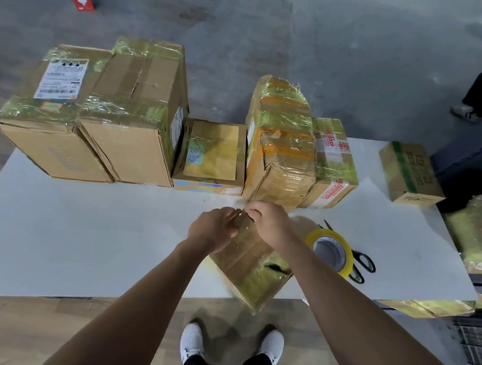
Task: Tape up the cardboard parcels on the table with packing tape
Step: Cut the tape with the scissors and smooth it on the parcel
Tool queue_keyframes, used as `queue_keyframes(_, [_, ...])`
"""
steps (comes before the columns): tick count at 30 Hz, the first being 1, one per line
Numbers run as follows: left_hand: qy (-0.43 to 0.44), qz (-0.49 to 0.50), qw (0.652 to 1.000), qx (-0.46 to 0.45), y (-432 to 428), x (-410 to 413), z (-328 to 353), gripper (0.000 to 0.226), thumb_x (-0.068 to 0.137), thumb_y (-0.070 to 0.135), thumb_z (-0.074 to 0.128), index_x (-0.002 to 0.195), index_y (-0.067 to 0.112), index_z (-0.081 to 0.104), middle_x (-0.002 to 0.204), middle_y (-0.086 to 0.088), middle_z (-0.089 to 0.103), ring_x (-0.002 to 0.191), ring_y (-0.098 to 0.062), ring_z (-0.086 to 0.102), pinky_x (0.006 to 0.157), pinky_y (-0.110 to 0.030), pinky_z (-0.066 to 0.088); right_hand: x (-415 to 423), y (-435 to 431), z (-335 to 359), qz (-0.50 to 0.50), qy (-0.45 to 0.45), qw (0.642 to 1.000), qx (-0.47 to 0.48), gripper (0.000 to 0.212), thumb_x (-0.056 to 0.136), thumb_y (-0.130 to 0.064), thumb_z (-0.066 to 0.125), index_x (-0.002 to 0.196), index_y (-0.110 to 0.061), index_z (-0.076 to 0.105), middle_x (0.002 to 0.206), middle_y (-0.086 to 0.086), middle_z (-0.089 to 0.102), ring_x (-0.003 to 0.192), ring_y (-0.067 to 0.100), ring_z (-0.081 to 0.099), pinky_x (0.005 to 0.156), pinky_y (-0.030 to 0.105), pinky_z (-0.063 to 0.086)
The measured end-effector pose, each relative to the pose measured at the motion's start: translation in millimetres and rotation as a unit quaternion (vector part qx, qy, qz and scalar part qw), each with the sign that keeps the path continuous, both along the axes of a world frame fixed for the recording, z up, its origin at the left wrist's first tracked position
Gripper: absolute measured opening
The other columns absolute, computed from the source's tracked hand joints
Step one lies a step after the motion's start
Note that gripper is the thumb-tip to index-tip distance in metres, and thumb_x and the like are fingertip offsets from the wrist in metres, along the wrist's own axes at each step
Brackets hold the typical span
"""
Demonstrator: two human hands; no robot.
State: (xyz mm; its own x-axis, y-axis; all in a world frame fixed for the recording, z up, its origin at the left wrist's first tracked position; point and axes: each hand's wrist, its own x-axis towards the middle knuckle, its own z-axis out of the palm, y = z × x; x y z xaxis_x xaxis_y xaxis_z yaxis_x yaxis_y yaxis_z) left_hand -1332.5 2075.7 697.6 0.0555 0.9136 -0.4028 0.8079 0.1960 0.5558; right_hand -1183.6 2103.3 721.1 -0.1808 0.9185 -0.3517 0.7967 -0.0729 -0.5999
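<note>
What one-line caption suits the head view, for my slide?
Left hand and right hand grip the far edge of a taped parcel on the table, tape roll and scissors beside it.

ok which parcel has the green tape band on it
The small parcel alone at the far right; a dark green band crosses it, while the others show clear, orange or red-printed tape.

No text legible, shipping label point(61, 78) on large parcel point(52, 146) blurred, red characters point(333, 142) on smaller parcel point(337, 168) unreadable
</note>
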Motion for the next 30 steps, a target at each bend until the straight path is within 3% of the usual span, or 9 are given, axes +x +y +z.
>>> queue_keyframes(3, [0.028, 0.023, 0.999, 0.010, -2.3, -7.3, -2.8, 0.060, 0.096, 0.025, 0.054, 0.150, 0.032, 0.029, 0.129, -0.011, 0.055, 0.114, -0.035, 0.054, 0.093, -0.045, 0.048, 6.7, 1.5, 4.1, 0.036, -0.029, 0.999, -0.004, 0.028, 0.103, -0.017, 0.046, 0.109, -0.008, 0.071, 0.105, 0.005, 0.072, 0.080, 0.022, 0.063, 0.073, 0.034, 0.047])
queue_keyframes(5, [0.065, -0.039, 0.997, 0.002, -1.2, -8.5, 0.5, 0.062, 0.099, 0.023, 0.051, 0.153, 0.033, 0.022, 0.128, -0.015, 0.047, 0.109, -0.037, 0.057, 0.089, -0.044, 0.051, 13.3, -2.5, 2.6, 0.053, -0.021, 0.998, -0.011, 0.028, 0.102, -0.024, 0.048, 0.090, -0.013, 0.070, 0.081, 0.006, 0.069, 0.071, 0.021, 0.062, 0.067, 0.035, 0.047])
queue_keyframes(8, [0.105, -0.093, 0.990, 0.001, 6.1, -6.5, 9.6, 0.045, 0.097, 0.018, 0.049, 0.140, 0.023, 0.038, 0.125, -0.013, 0.044, 0.102, -0.034, 0.060, 0.080, -0.040, 0.052, 19.8, -8.9, -2.4, 0.058, -0.043, 0.997, 0.000, 0.027, 0.100, -0.025, 0.051, 0.081, -0.010, 0.065, 0.064, 0.001, 0.057, 0.060, 0.016, 0.051, 0.057, 0.029, 0.036])
queue_keyframes(11, [0.119, -0.057, 0.991, -0.003, 11.1, -8.3, 17.5, 0.033, 0.091, 0.015, 0.049, 0.124, 0.017, 0.047, 0.118, -0.005, 0.053, 0.103, -0.027, 0.058, 0.079, -0.037, 0.047, 23.9, -9.3, -11.1, 0.033, -0.079, 0.996, 0.028, 0.026, 0.097, -0.025, 0.051, 0.087, -0.009, 0.068, 0.077, 0.007, 0.065, 0.075, 0.024, 0.061, 0.068, 0.034, 0.050])
queue_keyframes(16, [0.136, -0.070, 0.986, -0.063, 17.7, -29.9, 22.1, 0.044, 0.085, 0.024, 0.059, 0.126, 0.015, 0.046, 0.113, -0.001, 0.059, 0.100, -0.020, 0.053, 0.077, -0.031, 0.040, 40.3, -13.4, -12.5, -0.034, -0.151, 0.988, -0.026, 0.052, 0.097, -0.050, 0.044, 0.133, -0.014, 0.052, 0.108, 0.009, 0.065, 0.098, 0.027, 0.061, 0.077, 0.037, 0.050])
queue_keyframes(20, [0.058, -0.118, 0.988, -0.080, 12.9, -11.6, 29.0, 0.055, 0.092, 0.051, 0.055, 0.131, 0.014, 0.048, 0.123, -0.002, 0.058, 0.110, -0.022, 0.054, 0.081, -0.032, 0.040, 36.9, -14.2, -13.1, -0.037, -0.101, 0.994, -0.035, 0.048, 0.100, -0.041, 0.049, 0.137, -0.010, 0.049, 0.118, 0.013, 0.065, 0.105, 0.029, 0.060, 0.082, 0.036, 0.048])
queue_keyframes(23, [0.046, -0.113, 0.989, -0.081, 1.5, 9.9, 20.7, 0.043, 0.093, 0.046, 0.052, 0.120, 0.013, 0.053, 0.103, -0.001, 0.060, 0.098, -0.022, 0.060, 0.072, -0.031, 0.043, 21.3, -11.8, -11.1, -0.021, -0.056, 0.998, 0.026, 0.033, 0.101, -0.028, 0.049, 0.127, -0.010, 0.059, 0.111, 0.011, 0.069, 0.101, 0.028, 0.064, 0.082, 0.036, 0.051])
queue_keyframes(26, [0.039, -0.041, 0.996, -0.074, -7.3, 14.0, 12.7, 0.034, 0.093, 0.046, 0.051, 0.103, 0.013, 0.054, 0.086, 0.000, 0.059, 0.081, -0.020, 0.058, 0.064, -0.030, 0.040, 10.8, -7.8, -7.1, 0.003, -0.028, 0.999, 0.038, 0.028, 0.102, -0.022, 0.049, 0.124, -0.011, 0.061, 0.113, 0.008, 0.069, 0.103, 0.024, 0.064, 0.087, 0.036, 0.051])
queue_keyframes(30, [-0.002, 0.059, 0.996, -0.062, -15.6, 18.6, 4.9, 0.042, 0.095, 0.047, 0.051, 0.110, 0.007, 0.051, 0.101, -0.007, 0.061, 0.092, -0.026, 0.059, 0.071, -0.033, 0.041, 19.4, -7.6, -8.4, 0.009, -0.105, 0.994, 0.025, 0.038, 0.098, -0.030, 0.051, 0.132, -0.013, 0.054, 0.117, 0.010, 0.065, 0.101, 0.026, 0.061, 0.088, 0.041, 0.051])
